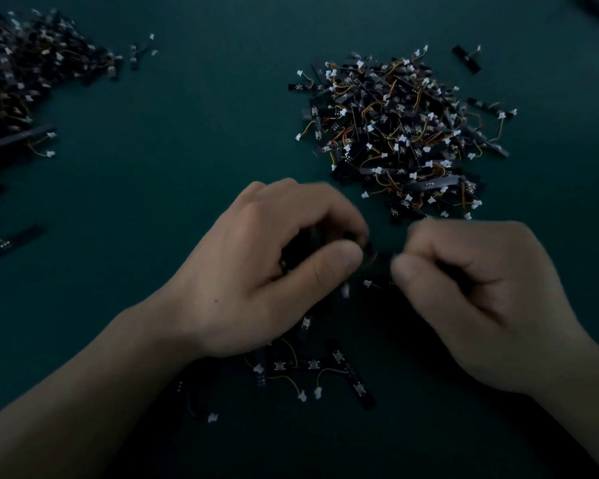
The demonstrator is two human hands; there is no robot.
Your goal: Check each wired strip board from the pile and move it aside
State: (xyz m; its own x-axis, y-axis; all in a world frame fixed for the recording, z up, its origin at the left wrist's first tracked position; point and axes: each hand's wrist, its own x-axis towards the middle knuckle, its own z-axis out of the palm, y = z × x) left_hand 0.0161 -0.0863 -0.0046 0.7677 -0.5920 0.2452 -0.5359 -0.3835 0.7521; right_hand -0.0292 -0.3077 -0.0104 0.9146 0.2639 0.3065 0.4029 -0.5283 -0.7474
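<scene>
left hand [256,271] and right hand [481,299] both pinch 1 blurred board [379,262]; pile [402,126] just beyond, 2nd pile [21,74] far left, bare mat [187,133] between.

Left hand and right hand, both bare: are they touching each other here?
Apart. The head view shows a dark gap between the thumb tips of the bare left hand and bare right hand; nowhere do they meet.

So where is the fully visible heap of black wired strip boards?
Head view: the heap lies right of centre on the dark green table, just beyond the right hand; a second heap runs off the left.
</scene>
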